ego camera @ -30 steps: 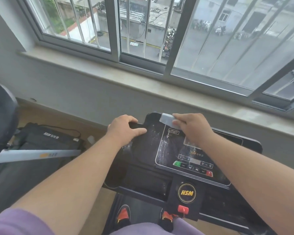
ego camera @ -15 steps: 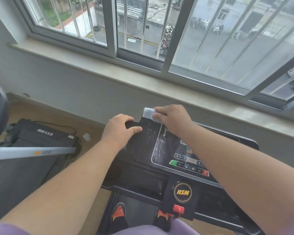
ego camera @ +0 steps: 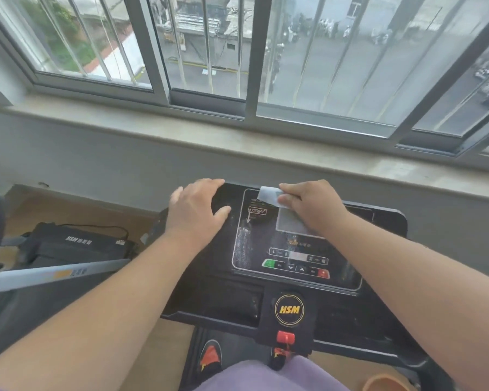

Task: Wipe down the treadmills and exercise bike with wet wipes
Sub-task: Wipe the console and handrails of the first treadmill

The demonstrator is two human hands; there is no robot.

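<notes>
My right hand (ego camera: 314, 206) has the wet wipe (ego camera: 271, 196) pinched in its grip and pressed flat on the far edge of the treadmill console (ego camera: 223, 294), just above the control panel (ego camera: 297, 258), where pale dusty streaks show down the left side. My left hand (ego camera: 194, 210) lies released, fingers straight, palm down on the console's left part, just beside the panel. A second treadmill (ego camera: 68, 246) sits folded on the floor to my left, below the windowsill (ego camera: 181, 136).
</notes>
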